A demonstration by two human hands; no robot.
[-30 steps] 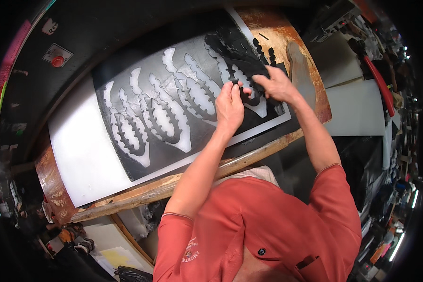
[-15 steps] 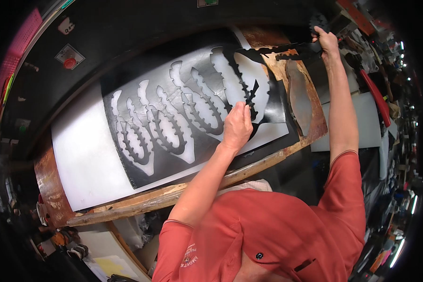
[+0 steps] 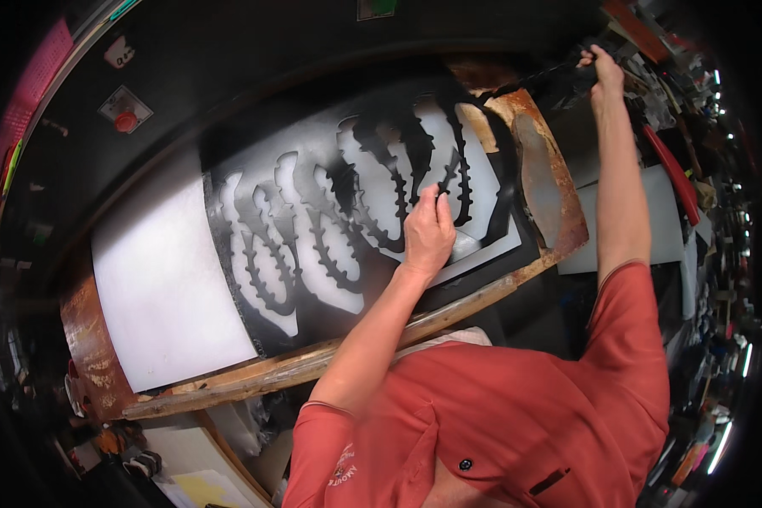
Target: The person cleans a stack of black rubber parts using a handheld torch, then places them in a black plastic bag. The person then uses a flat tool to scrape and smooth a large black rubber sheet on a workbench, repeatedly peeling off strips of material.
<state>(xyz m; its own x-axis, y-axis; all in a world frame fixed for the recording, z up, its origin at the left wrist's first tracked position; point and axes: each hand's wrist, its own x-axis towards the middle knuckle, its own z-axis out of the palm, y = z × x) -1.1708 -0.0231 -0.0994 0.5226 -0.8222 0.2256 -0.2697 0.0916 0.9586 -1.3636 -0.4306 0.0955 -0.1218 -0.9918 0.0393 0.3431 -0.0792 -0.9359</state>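
White board: this flat board (image 3: 169, 288) lies on the wood table (image 3: 570, 241), its long way running left to right with a tilt.
Black sheet: it (image 3: 305, 140) lies on the middle and right part of the white board, long the same way, and is full of bumpy holes.
Left hand: over the white board's right part (image 3: 429, 233), thumb and finger pinching a bumpy strip (image 3: 463, 190).
Right hand: up past the white board's far right corner (image 3: 605, 76), fingers closed on a long strip (image 3: 533, 79) (it is dark and blurry there).
Long strip: from the white board's far right corner it slants out and away to the right hand. I can't tell if it joins the sheet.
Nearer hand: the left; the black sheet lies left of the right hand.
Grey piece: flat (image 3: 540, 173), just right of the white board.
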